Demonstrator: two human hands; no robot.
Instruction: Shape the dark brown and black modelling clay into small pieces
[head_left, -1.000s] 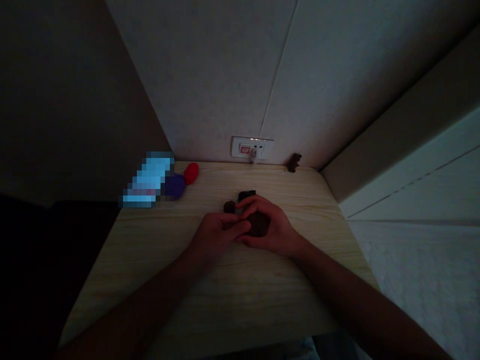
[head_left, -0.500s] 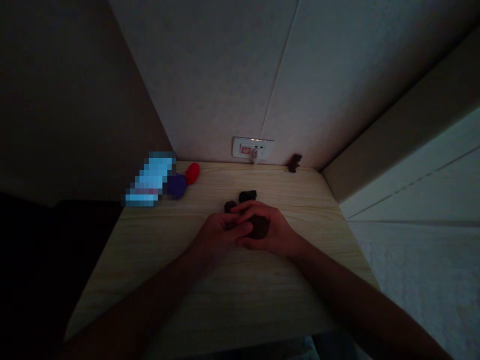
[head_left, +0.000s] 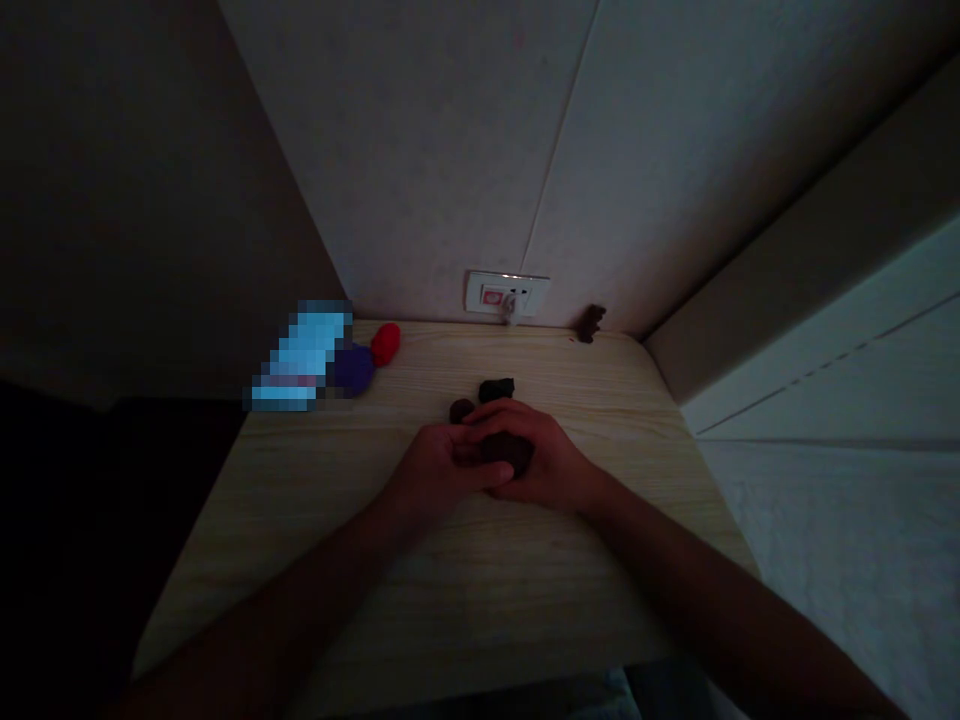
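A dark brown lump of modelling clay (head_left: 511, 452) is cupped between both my hands above the wooden tabletop. My left hand (head_left: 431, 468) holds its left side, the thumb laid across the lower front of the lump. Around the far and right sides curves my right hand (head_left: 561, 458), its fingers overlapping those of the left. Just beyond the fingers lies a small brown ball (head_left: 460, 410), partly covered by them. A short black piece (head_left: 496, 389) rests behind it. Dim light hides the lump's exact shape.
At the back left of the tabletop (head_left: 360, 600) are a purple lump (head_left: 354, 370), a red lump (head_left: 386, 344) and a pixelated bright screen (head_left: 304, 358). A small dark brown figure (head_left: 591, 324) stands at the back right. A wall socket (head_left: 507, 294) holds a plug.
My left thumb has slid rightward across the front of the brown lump. The lump shows slightly further left between my hands, and my hands sit closer together.
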